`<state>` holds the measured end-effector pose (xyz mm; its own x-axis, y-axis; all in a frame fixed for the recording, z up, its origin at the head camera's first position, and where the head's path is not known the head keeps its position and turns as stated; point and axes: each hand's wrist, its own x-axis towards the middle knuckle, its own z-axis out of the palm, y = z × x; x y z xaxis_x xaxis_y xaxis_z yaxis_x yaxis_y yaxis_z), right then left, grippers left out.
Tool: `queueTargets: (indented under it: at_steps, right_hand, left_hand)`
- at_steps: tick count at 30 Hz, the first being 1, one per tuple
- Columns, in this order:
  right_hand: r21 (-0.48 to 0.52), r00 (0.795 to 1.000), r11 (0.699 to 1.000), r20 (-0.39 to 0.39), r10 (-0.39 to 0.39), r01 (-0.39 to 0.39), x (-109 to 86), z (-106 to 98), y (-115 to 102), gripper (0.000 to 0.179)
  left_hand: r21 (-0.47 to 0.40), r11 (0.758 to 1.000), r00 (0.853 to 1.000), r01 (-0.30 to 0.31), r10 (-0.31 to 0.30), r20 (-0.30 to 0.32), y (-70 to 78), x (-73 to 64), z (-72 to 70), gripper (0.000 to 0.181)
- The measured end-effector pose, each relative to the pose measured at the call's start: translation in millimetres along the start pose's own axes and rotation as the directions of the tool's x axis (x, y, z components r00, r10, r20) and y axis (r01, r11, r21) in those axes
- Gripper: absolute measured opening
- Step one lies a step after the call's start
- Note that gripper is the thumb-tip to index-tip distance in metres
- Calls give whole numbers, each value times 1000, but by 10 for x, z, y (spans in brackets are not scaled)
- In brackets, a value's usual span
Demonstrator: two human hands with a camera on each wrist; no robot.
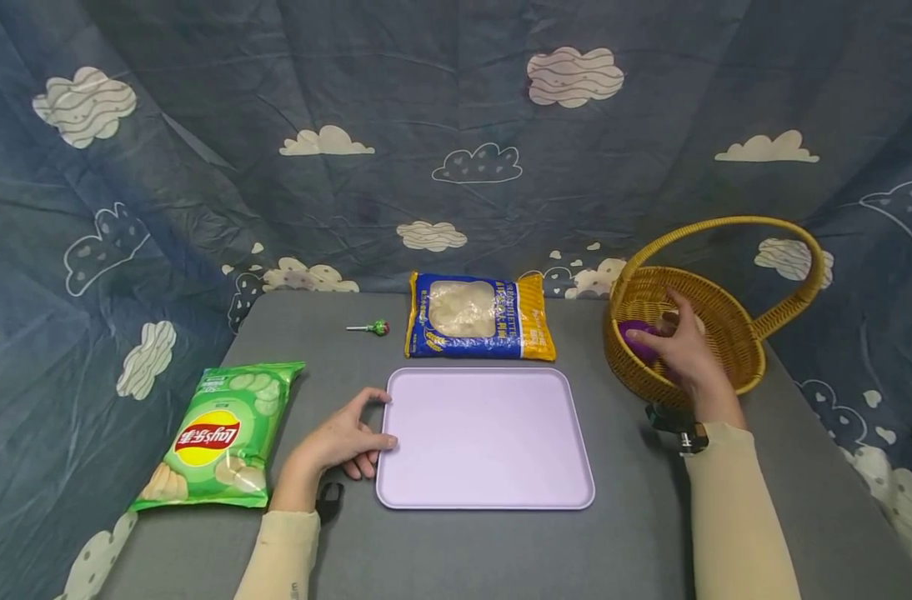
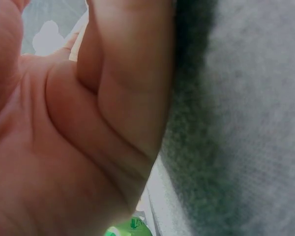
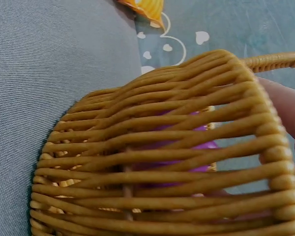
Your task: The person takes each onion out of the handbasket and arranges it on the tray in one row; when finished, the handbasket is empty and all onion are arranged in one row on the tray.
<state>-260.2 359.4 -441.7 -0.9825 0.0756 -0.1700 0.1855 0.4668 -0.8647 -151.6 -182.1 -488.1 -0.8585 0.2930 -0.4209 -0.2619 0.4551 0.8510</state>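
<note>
My left hand [image 1: 345, 437] is at the left edge of a lilac tray [image 1: 486, 442]. Its thumb lies over the rim, the index fingertip touches the rim farther back, and the other fingers bend beneath the palm. My right hand [image 1: 684, 350] reaches over the near rim into a wicker basket [image 1: 735, 367]. Thumb and index finger are spread apart there, the thumb over a rounded purple thing [image 1: 636, 340]. Beside it, a brownish and pale thing is partly covered by the hand. Through the weave the right wrist view shows the purple thing [image 3: 179, 142]; the other fingers are mostly hidden.
Behind the tray lies a blue and yellow pasta bag [image 1: 471, 321], with a lollipop [image 1: 377, 327] to its left. A green chip bag [image 1: 219, 437] rests on the left of the grey table [image 1: 456, 554]. The basket's tall handle [image 1: 756, 222] arches above it.
</note>
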Motion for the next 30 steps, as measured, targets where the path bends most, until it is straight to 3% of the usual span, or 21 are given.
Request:
queueTargets:
  at_steps: [14, 30]
  right_hand:
    - [-31, 994, 999, 103, 32, -29, 80, 5, 53, 107]
    - [-108, 987, 991, 133, 94, -80, 157, 12, 97, 101]
  left_hand:
    - [-6, 999, 999, 33, -33, 23, -15, 7, -10, 72]
    - [0, 999, 999, 43, -43, 19, -2, 14, -12, 73]
